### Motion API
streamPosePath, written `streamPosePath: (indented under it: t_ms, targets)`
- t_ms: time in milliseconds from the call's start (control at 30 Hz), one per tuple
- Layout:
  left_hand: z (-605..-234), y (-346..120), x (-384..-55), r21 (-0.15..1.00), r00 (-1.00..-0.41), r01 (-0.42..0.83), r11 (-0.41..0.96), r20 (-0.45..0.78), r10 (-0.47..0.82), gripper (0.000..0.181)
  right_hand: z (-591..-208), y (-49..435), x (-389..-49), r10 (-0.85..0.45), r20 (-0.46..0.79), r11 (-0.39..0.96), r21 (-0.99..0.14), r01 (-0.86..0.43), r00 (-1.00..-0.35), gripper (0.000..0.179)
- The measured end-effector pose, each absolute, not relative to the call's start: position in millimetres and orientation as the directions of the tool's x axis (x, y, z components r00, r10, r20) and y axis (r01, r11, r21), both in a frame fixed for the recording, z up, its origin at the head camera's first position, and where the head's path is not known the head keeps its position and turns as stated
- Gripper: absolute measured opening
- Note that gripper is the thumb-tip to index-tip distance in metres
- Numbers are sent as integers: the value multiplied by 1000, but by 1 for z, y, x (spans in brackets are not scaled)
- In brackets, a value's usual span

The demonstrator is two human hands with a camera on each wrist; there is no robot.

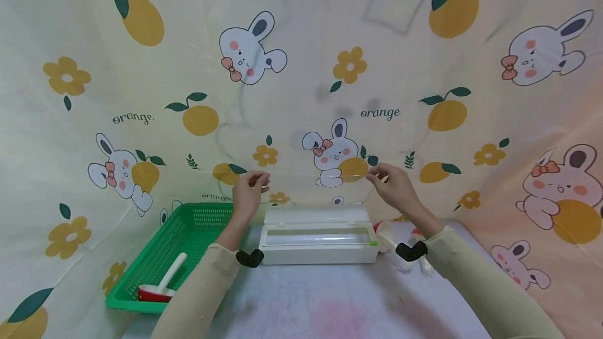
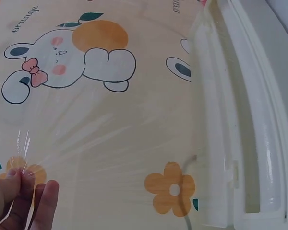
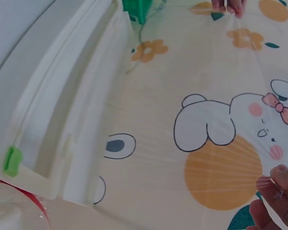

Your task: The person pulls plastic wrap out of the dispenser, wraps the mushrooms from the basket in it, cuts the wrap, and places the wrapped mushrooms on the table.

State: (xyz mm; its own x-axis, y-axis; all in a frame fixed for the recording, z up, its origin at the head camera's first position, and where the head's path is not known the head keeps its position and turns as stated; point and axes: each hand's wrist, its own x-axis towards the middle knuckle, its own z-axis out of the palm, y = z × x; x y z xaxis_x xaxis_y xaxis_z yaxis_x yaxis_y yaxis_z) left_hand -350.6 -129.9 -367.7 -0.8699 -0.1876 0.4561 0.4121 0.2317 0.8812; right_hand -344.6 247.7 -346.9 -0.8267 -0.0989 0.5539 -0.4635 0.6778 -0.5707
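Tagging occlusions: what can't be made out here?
Head: green basket, right side behind left sleeve.
Head: red-and-white tool, right end behind same sleeve.
Left wrist: left hand, cut off by frame edges.
Left wrist: clear film, outline too transparent.

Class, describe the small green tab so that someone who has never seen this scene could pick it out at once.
In the head view, find the pale table and the long white box on it, right of the green basket. Follow the box's front to its right end, where the green tab sits near the top. Unlike the big, perforated basket, it is tiny.
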Motion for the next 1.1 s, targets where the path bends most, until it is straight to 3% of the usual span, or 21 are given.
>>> streamPosePath:
  t_ms: [1100]
  targets:
    - [-350, -127, -342, 787, -752, 604, 127, 616, -236, 19, -320, 250, -339, -95, 635, 622, -564, -544, -766, 16]
